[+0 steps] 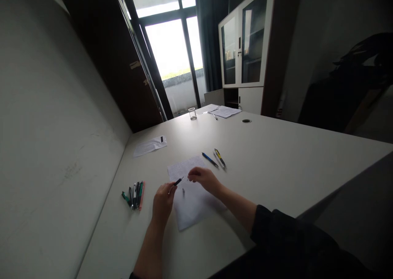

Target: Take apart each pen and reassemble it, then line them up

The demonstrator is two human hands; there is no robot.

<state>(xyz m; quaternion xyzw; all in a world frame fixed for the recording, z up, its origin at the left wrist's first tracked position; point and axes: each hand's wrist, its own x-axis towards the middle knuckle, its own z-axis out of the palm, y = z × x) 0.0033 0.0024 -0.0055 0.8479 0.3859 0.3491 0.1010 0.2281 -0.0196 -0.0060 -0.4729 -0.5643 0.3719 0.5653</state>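
My left hand [163, 200] is closed round a dark pen [178, 182], whose tip points up and right over a written sheet of paper [192, 199]. My right hand [203, 177] hovers just right of the pen tip with its fingers pinched together; what they hold is too small to make out. A small pen part [183, 191] lies on the sheet between the two hands.
Several pens [134, 194] lie in a bunch left of the sheet. A blue pen [210, 159] and a yellow-black pen [220, 157] lie beyond it. A folded paper [150, 145], a glass [192, 113] and more papers [223, 111] sit farther back. A wall runs along the left.
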